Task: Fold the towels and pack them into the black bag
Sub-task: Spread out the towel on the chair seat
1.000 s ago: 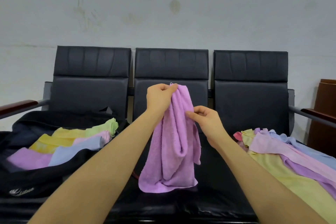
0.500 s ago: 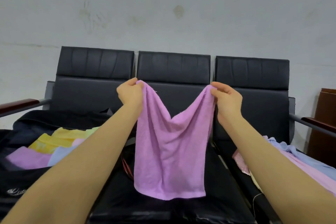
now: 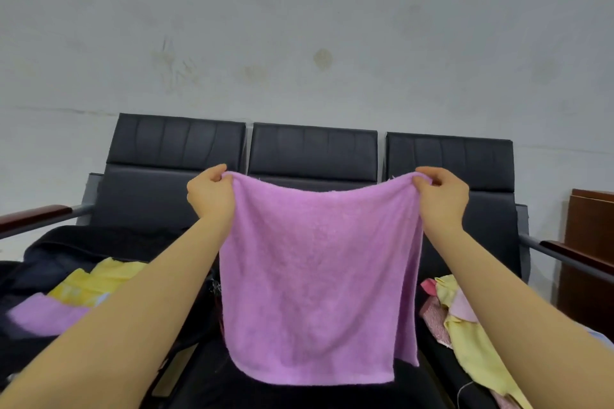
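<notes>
Black bag (image 3: 50,252) far left on bench seat, open, yellow and purple folded towels (image 3: 83,289) inside. Left hand (image 3: 210,196) pinches top left corner of purple towel (image 3: 315,276). Towel hangs flat between hands, top edge level, slightly sagging, lower edge free above middle seat of bench (image 3: 312,149). Right hand (image 3: 440,197) pinches top right corner. Unfolded towel pile (image 3: 465,325) right, partly behind right forearm. Judgement: bag lies left, so left hand nearer; left forearm crosses bag opening.
</notes>
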